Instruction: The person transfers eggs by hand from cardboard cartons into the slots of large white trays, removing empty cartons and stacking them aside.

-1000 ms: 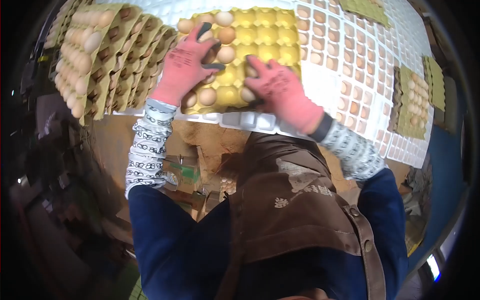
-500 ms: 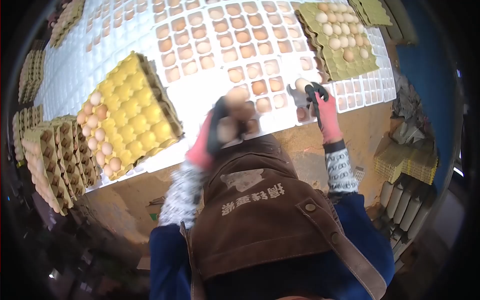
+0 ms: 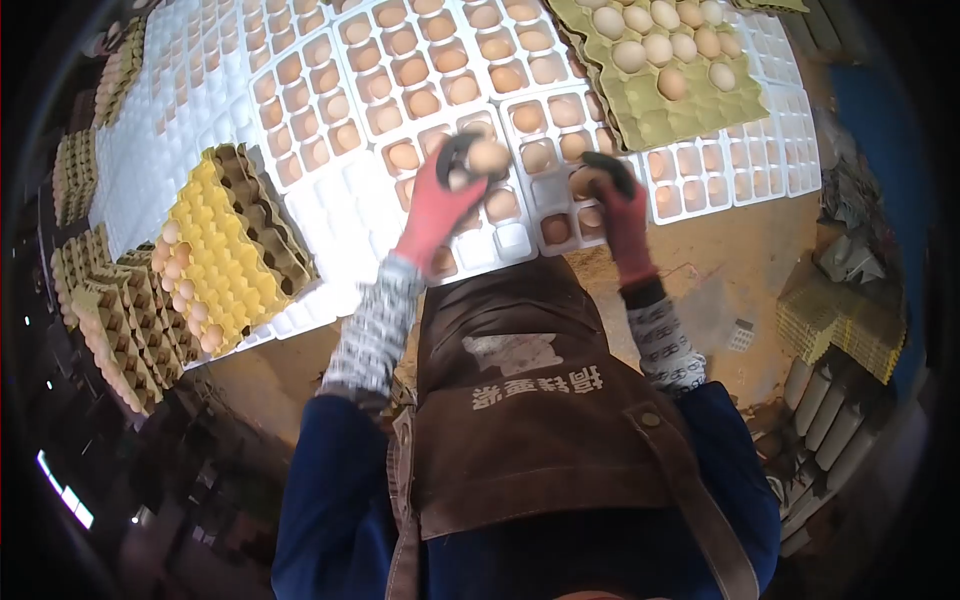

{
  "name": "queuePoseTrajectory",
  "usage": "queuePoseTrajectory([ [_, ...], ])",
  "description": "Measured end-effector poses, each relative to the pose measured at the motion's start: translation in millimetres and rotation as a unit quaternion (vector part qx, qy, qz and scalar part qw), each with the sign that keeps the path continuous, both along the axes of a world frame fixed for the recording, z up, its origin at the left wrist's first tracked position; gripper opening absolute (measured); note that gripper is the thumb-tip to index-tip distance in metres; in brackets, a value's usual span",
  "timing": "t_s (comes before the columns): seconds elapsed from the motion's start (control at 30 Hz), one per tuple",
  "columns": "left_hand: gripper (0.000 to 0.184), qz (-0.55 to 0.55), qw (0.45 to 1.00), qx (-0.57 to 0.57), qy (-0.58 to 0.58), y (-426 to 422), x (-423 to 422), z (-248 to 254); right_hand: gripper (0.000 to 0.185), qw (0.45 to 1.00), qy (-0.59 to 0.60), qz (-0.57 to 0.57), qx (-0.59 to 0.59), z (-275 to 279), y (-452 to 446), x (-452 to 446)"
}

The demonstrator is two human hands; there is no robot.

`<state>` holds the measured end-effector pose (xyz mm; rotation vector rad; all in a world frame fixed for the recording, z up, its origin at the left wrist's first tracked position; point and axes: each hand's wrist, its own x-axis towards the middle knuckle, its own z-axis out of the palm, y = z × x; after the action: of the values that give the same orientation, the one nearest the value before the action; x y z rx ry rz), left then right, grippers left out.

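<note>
Both hands wear pink gloves with dark fingertips. My left hand is wrapped round several eggs over a white compartment tray. To its right, my right hand pinches a brown egg low over another white tray, beside its unfilled compartment. Brown eggs sit in most compartments around both hands. At the left lies a yellow egg tray with eggs along its left side only. The fingers of my left hand partly hide the eggs it holds.
A grey-green pulp tray with eggs lies at the upper right. Tilted, stacked egg trays stand at the far left. More white trays cover the table. Folded trays are piled below its right side.
Since one second ago, both hands have left the yellow tray and come over the white trays, now holding eggs. The view has swung right. Since half a second ago, the right hand's egg has come nearer the left hand.
</note>
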<state>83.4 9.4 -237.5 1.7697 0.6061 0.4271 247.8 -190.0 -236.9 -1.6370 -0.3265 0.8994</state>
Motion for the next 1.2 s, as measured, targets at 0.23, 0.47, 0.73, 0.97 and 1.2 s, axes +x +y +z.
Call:
queuePoseTrajectory([
  [0.23,0.06,-0.137,0.938,0.179,0.264,-85,-42,4,0.047,0.869,-0.434,0.219,-0.095,-28,1,-33],
  [0.47,0.04,-0.058,0.94,0.291,0.169,-86,-57,-24,0.046,0.89,-0.412,0.19,-0.046,-13,19,-23],
  [0.73,0.05,0.203,0.888,0.378,0.164,3,-208,95,0.05,0.915,-0.305,0.237,0.112,44,149,-84],
  [0.97,0.043,0.399,0.844,0.207,0.293,121,-429,119,0.049,0.788,-0.284,0.514,0.186,127,306,-290],
  [1.2,0.045,0.319,0.92,0.071,0.216,149,-476,98,0.042,0.704,-0.511,0.485,0.091,98,399,-416],
])
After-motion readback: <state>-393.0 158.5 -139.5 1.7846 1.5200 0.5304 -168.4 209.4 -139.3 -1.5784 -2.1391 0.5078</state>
